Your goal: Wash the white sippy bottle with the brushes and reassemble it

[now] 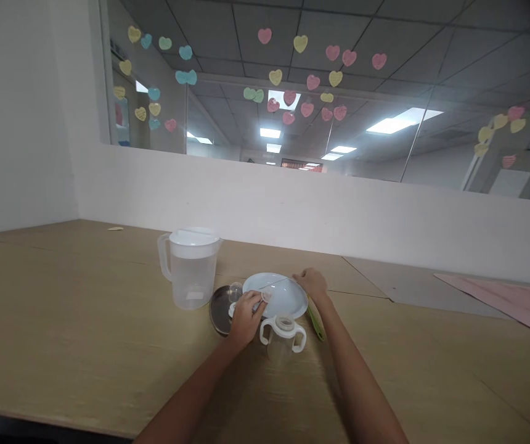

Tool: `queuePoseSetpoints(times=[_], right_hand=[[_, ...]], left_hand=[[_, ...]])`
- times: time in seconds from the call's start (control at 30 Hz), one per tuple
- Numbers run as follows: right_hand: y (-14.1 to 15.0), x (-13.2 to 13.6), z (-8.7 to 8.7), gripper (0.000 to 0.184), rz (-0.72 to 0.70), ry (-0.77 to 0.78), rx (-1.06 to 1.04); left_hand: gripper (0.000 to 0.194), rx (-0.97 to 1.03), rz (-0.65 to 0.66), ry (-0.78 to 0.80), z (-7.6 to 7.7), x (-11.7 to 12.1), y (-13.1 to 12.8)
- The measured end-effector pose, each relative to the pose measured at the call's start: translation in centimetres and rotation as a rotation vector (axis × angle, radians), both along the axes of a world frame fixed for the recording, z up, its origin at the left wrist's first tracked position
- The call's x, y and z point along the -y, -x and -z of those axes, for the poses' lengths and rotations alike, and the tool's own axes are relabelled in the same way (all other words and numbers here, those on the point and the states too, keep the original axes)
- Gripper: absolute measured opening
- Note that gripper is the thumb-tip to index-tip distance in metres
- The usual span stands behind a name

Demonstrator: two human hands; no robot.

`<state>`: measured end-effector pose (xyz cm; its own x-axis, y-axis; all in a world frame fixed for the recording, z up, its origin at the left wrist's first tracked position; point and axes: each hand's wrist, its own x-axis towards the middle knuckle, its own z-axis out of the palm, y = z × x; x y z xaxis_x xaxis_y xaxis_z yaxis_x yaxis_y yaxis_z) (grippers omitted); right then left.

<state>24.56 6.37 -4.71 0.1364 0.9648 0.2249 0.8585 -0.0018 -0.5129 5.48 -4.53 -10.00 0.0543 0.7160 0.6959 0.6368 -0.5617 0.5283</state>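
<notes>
My left hand [245, 317] is closed in a pinch on a small clear piece [267, 296] at the near rim of a pale blue plate [283, 297]. My right hand [312, 283] grips the plate's far right rim, fingers curled over it. Just in front of the plate stands a clear two-handled baby cup [282, 336] with white handles. A dark round lid [221, 308] lies left of the plate, with a small clear part [235, 290] on it, partly behind my left hand.
A clear plastic jug [190, 267] with a white lid stands left of the plate on the wooden table [61, 320]. A green item [315, 320] lies under my right wrist. Pink sheet [519, 302] at the far right. A white wall runs behind.
</notes>
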Motion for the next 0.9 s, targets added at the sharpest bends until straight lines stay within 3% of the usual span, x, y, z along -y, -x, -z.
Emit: queuePoseSetpoints(times=[0.2,0.33,0.43,0.53,0.6,0.7,0.77,0.9], right_hand=[[0.1,0.5,0.3,0.048,0.089,0.079,0.163],[0.4,1.0,-0.1,0.046,0.067,0.1,0.182],[0.6,1.6,-1.3,0.043,-0.013,0.1,0.16],[1.2,2.8,-2.9,0.032,-0.252,0.16,0.088],[1.8,3.8,-3.7,0.027,-0.587,0.302,-0.03],[2.8,5.1,-4.4,0.037,-1.018,0.517,-0.214],[3.3,5.3,-4.3,0.042,-1.088,0.542,-0.278],[3.9,4.7,-3.2,0.043,-1.078,0.489,-0.381]], left_hand=[[0.019,0.0,-0.01,0.049,0.2,-0.2,-0.2],[0.015,0.061,-0.008,0.091,0.1,-0.2,-0.2],[0.016,0.088,0.022,0.099,-0.1,-0.1,-0.2],[0.021,0.147,0.048,0.096,-0.1,-0.1,-0.2],[0.024,0.188,0.038,0.09,0.0,-0.2,-0.1],[0.026,0.185,0.012,0.063,0.1,-0.4,0.0],[0.027,0.153,-0.002,0.044,0.2,-0.4,0.2],[0.028,0.042,-0.064,0.002,0.0,-0.4,0.4]])
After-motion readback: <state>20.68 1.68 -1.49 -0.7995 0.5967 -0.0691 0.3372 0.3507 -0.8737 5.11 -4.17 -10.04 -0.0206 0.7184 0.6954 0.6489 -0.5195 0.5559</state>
